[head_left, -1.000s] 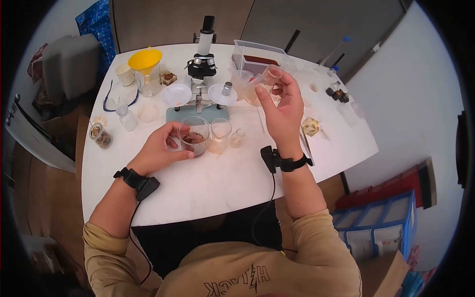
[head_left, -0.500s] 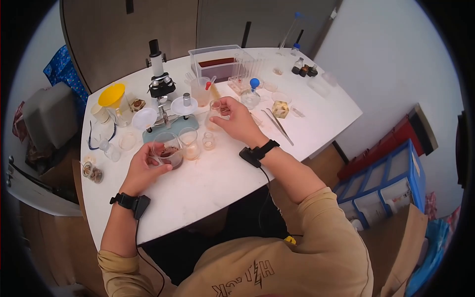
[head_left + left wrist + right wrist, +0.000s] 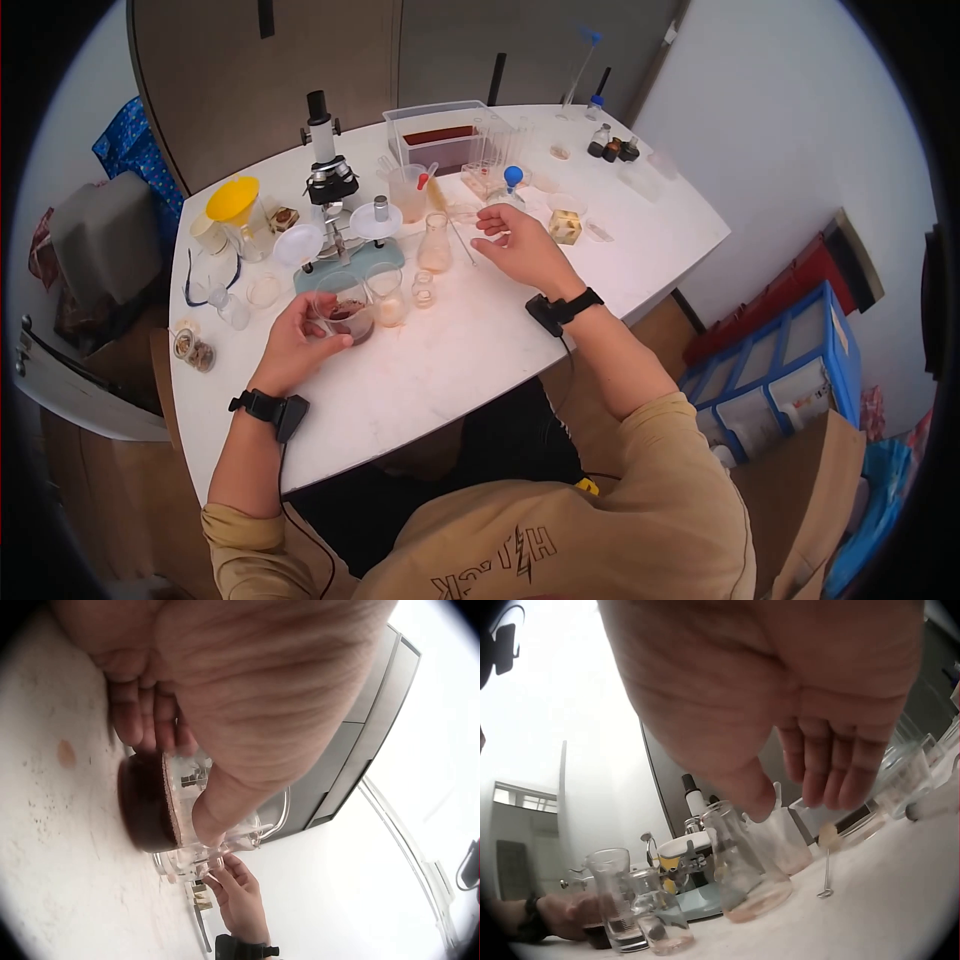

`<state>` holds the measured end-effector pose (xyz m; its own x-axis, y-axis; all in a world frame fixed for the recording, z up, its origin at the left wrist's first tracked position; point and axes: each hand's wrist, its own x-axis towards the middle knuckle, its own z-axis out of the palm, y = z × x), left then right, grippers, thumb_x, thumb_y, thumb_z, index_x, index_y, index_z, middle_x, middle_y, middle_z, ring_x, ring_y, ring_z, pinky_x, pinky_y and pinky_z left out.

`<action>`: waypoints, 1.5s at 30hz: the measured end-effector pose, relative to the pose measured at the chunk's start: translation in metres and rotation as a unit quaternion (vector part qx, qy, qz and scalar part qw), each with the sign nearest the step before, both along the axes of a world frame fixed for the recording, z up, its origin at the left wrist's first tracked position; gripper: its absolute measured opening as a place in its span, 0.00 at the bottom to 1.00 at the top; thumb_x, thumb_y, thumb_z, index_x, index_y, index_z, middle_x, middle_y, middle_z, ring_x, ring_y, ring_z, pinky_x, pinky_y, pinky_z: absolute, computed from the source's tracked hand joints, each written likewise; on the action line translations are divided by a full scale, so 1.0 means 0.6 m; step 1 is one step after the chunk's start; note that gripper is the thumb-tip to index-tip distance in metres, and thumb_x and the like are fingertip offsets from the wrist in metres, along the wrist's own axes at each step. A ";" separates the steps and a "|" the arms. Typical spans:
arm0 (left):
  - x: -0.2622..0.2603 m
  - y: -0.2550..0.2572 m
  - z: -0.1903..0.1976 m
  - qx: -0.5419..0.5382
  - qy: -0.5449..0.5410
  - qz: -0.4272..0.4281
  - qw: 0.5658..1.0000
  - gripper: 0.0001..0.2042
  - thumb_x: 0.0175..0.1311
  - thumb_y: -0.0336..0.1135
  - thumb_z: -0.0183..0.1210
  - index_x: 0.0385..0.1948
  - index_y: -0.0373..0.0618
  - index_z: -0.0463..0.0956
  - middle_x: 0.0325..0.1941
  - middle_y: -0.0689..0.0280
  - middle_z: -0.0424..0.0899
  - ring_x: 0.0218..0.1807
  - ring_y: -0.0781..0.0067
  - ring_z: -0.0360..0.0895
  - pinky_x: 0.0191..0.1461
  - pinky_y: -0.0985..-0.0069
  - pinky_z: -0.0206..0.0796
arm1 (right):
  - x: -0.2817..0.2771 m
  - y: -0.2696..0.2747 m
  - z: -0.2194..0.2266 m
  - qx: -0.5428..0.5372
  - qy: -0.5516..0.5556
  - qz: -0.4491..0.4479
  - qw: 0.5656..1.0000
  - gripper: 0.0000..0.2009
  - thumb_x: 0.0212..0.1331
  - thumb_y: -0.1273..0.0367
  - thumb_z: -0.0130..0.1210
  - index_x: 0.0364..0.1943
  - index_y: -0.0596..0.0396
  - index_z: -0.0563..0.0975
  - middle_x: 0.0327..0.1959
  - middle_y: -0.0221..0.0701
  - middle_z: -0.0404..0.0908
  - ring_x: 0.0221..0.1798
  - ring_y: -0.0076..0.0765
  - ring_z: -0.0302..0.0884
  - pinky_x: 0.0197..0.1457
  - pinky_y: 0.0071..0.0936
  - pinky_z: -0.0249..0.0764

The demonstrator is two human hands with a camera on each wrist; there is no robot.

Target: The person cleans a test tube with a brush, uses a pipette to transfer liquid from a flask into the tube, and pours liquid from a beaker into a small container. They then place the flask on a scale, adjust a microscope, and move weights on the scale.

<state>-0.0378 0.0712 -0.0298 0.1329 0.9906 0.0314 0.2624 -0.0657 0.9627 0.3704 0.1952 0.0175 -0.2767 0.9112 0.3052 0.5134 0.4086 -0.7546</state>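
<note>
My left hand (image 3: 290,345) grips a glass beaker (image 3: 352,318) low over the table, fingers on its far side and thumb along the near wall. Dark red-brown liquid (image 3: 146,801) fills its lower part in the left wrist view. My right hand (image 3: 520,250) hovers with nothing in it, fingers loosely bent, just right of a conical flask (image 3: 434,245). A little pinkish liquid lies in the flask's bottom (image 3: 761,904). Between the beaker and flask stand a smaller beaker (image 3: 385,297) and a small glass bottle (image 3: 424,292).
Behind the beakers sits a balance (image 3: 340,262) with white pans, then a microscope (image 3: 328,150). A brush (image 3: 460,236) lies by the flask. Farther back are a plastic bin (image 3: 440,125), test tubes (image 3: 500,145) and a blue-topped lamp (image 3: 512,180). A yellow funnel (image 3: 232,202) stands left.
The conical flask, held up by my right hand earlier, came down onto the table and was let go. My right hand has drawn away rightward. My left hand keeps its hold on the beaker.
</note>
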 end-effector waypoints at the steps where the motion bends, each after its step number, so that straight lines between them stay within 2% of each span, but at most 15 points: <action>1: -0.003 -0.002 -0.001 0.011 0.003 -0.008 1.000 0.34 0.59 0.32 0.83 0.69 0.43 0.79 0.65 0.68 0.85 0.52 0.82 0.77 0.60 0.78 0.73 | 0.013 0.002 -0.005 0.003 -0.018 -0.013 1.000 0.23 0.69 0.67 0.75 0.63 0.61 0.83 0.58 0.37 0.92 0.60 0.37 0.90 0.63 0.33 0.86; 5: 0.000 -0.008 0.018 -0.003 0.024 0.016 1.000 0.34 0.60 0.34 0.84 0.69 0.42 0.79 0.66 0.67 0.85 0.50 0.82 0.77 0.61 0.78 0.74 | 0.014 0.009 -0.011 0.006 -0.027 -0.004 1.000 0.21 0.71 0.68 0.74 0.62 0.62 0.83 0.56 0.38 0.92 0.54 0.33 0.90 0.58 0.32 0.87; 8: -0.001 -0.013 0.024 -0.009 0.033 0.018 0.999 0.35 0.60 0.35 0.84 0.69 0.42 0.79 0.66 0.67 0.86 0.50 0.81 0.77 0.62 0.78 0.74 | 0.030 -0.011 -0.001 -0.014 0.009 -0.023 1.000 0.18 0.72 0.70 0.72 0.62 0.62 0.84 0.54 0.36 0.93 0.52 0.28 0.90 0.57 0.29 0.85; 10: -0.005 -0.005 0.006 0.018 0.022 0.006 1.000 0.37 0.58 0.40 0.87 0.70 0.44 0.80 0.58 0.70 0.88 0.56 0.78 0.80 0.60 0.78 0.74 | 0.015 -0.021 0.016 0.000 -0.004 -0.023 1.000 0.17 0.73 0.71 0.72 0.61 0.62 0.84 0.53 0.35 0.93 0.52 0.28 0.90 0.57 0.28 0.85; 13: -0.009 -0.001 -0.002 0.019 0.013 -0.007 1.000 0.38 0.57 0.40 0.87 0.70 0.44 0.80 0.58 0.68 0.88 0.59 0.78 0.81 0.61 0.77 0.74 | -0.004 -0.015 0.028 0.030 0.001 -0.023 0.999 0.15 0.73 0.71 0.71 0.60 0.62 0.85 0.51 0.33 0.94 0.53 0.27 0.90 0.56 0.26 0.84; 20: -0.009 -0.002 0.003 0.022 0.008 -0.014 1.000 0.37 0.57 0.39 0.87 0.69 0.44 0.80 0.58 0.68 0.88 0.59 0.79 0.81 0.61 0.76 0.73 | -0.051 -0.003 0.059 0.048 0.045 -0.019 0.998 0.13 0.75 0.71 0.70 0.57 0.61 0.86 0.50 0.33 0.94 0.52 0.26 0.90 0.55 0.26 0.84; 21: -0.010 -0.002 0.005 0.018 0.021 -0.014 1.000 0.37 0.58 0.39 0.86 0.69 0.44 0.79 0.60 0.67 0.87 0.59 0.78 0.81 0.62 0.76 0.74 | -0.057 0.005 0.064 0.051 0.045 -0.023 0.997 0.13 0.75 0.71 0.70 0.57 0.61 0.86 0.50 0.33 0.94 0.52 0.26 0.90 0.55 0.26 0.84; 22: -0.010 -0.003 0.005 0.014 0.034 -0.013 0.999 0.36 0.59 0.38 0.86 0.70 0.44 0.79 0.63 0.67 0.87 0.59 0.77 0.82 0.63 0.75 0.76 | -0.064 0.014 0.069 0.062 0.045 -0.019 0.997 0.13 0.75 0.70 0.70 0.57 0.61 0.86 0.51 0.34 0.94 0.52 0.27 0.90 0.55 0.27 0.85; 25: -0.009 -0.001 0.002 0.007 0.020 -0.007 1.000 0.37 0.57 0.38 0.87 0.69 0.44 0.79 0.59 0.68 0.87 0.58 0.79 0.81 0.60 0.76 0.73 | -0.096 0.054 0.098 0.078 0.023 -0.007 0.997 0.14 0.76 0.68 0.69 0.58 0.62 0.86 0.52 0.36 0.94 0.52 0.29 0.90 0.56 0.29 0.86; 30: -0.009 -0.002 0.001 0.014 0.016 -0.013 1.000 0.37 0.58 0.38 0.86 0.69 0.44 0.79 0.61 0.67 0.86 0.60 0.78 0.81 0.62 0.76 0.75 | -0.159 0.153 0.133 0.082 -0.010 0.027 0.996 0.18 0.75 0.64 0.70 0.58 0.65 0.85 0.55 0.41 0.93 0.55 0.37 0.92 0.61 0.34 0.86; 32: -0.011 0.000 0.002 0.016 0.025 -0.013 0.999 0.36 0.59 0.38 0.86 0.70 0.44 0.79 0.63 0.67 0.86 0.61 0.76 0.82 0.64 0.75 0.76 | -0.182 0.192 0.135 0.107 -0.078 0.018 0.991 0.21 0.74 0.62 0.71 0.59 0.66 0.85 0.57 0.44 0.93 0.57 0.43 0.92 0.64 0.36 0.86; 35: -0.008 -0.004 0.003 0.019 0.010 -0.011 1.000 0.37 0.57 0.38 0.87 0.69 0.43 0.79 0.59 0.68 0.86 0.59 0.79 0.80 0.60 0.76 0.74 | -0.211 0.239 0.131 0.096 -0.123 -0.005 0.988 0.23 0.72 0.61 0.71 0.61 0.68 0.84 0.56 0.47 0.93 0.56 0.49 0.93 0.64 0.38 0.87; 41: -0.008 -0.006 0.017 -0.002 0.011 -0.019 1.000 0.37 0.57 0.39 0.87 0.68 0.43 0.79 0.60 0.69 0.87 0.61 0.79 0.81 0.60 0.76 0.73 | -0.247 0.278 0.138 0.055 -0.152 -0.022 0.987 0.21 0.70 0.63 0.71 0.57 0.70 0.86 0.48 0.50 0.95 0.51 0.53 0.95 0.59 0.38 0.88; 43: -0.008 -0.006 0.014 0.008 0.017 -0.011 1.000 0.37 0.58 0.39 0.87 0.70 0.44 0.81 0.60 0.69 0.85 0.51 0.78 0.78 0.62 0.77 0.75 | -0.255 0.281 0.139 0.051 -0.150 -0.030 0.987 0.20 0.70 0.64 0.71 0.55 0.70 0.87 0.47 0.49 0.95 0.50 0.52 0.95 0.59 0.37 0.88; 45: -0.008 -0.005 0.013 0.010 0.013 -0.015 1.000 0.37 0.58 0.39 0.87 0.70 0.44 0.81 0.59 0.69 0.85 0.51 0.78 0.78 0.61 0.77 0.75 | -0.257 0.291 0.134 0.045 -0.151 -0.036 0.987 0.20 0.69 0.64 0.71 0.54 0.69 0.88 0.45 0.49 0.95 0.49 0.51 0.95 0.59 0.37 0.88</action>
